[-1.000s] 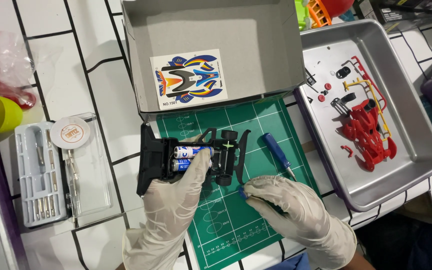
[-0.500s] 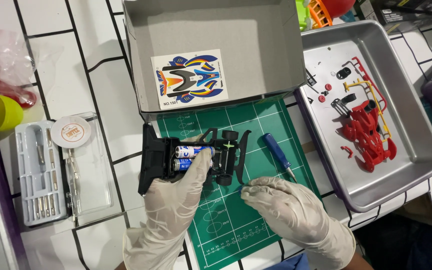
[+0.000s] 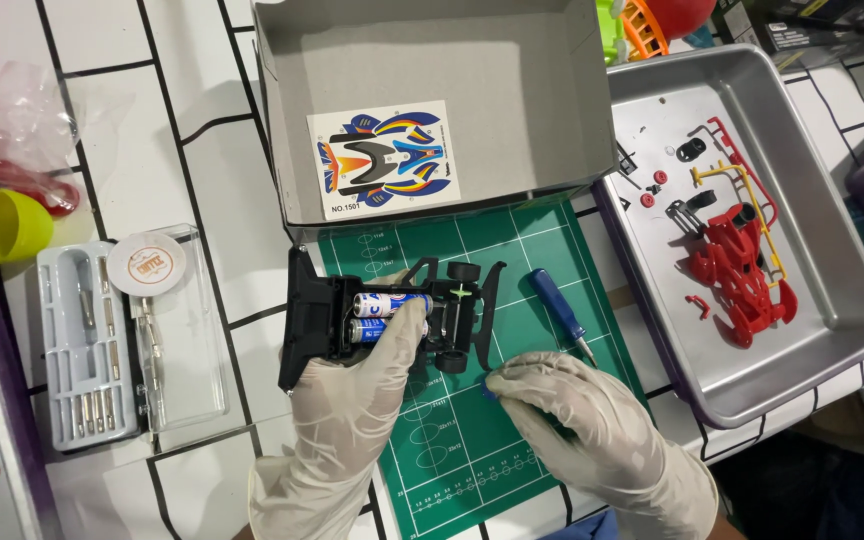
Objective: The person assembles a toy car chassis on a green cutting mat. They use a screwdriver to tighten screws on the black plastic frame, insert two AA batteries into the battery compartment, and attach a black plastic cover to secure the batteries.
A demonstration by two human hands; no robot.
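On the green cutting mat [image 3: 512, 440], at the middle of the table [image 3: 202, 110], you are working with both gloved hands on a black toy car chassis [image 3: 392, 320]. Your left hand [image 3: 357, 400] is reaching up from below and its grip is closing around the chassis, with the fingers lying over the two blue and white batteries [image 3: 387, 315] seated side by side in the frame. Your right hand [image 3: 562, 410] is resting on the mat just right of the chassis, fingers curled tight and pinching a small blue part [image 3: 489, 392] against the mat; how firmly it is holding that piece cannot be told. The chassis is lying sideways across the upper edge of the mat, its black wheels pointing right, just below the open grey cardboard box [image 3: 512, 110]. A sheet of colourful stickers [image 3: 384, 160] is lying inside that box. A blue-handled screwdriver [image 3: 562, 315] is sitting on the mat, near your right hand but not touching it. To the right, a metal tray [image 3: 832, 300] is holding a red car body [image 3: 737, 270] and loose small parts. To the left, a clear tool case [image 3: 92, 340] of driver bits is lying open, with a yellow cup [image 3: 10, 225] above it.
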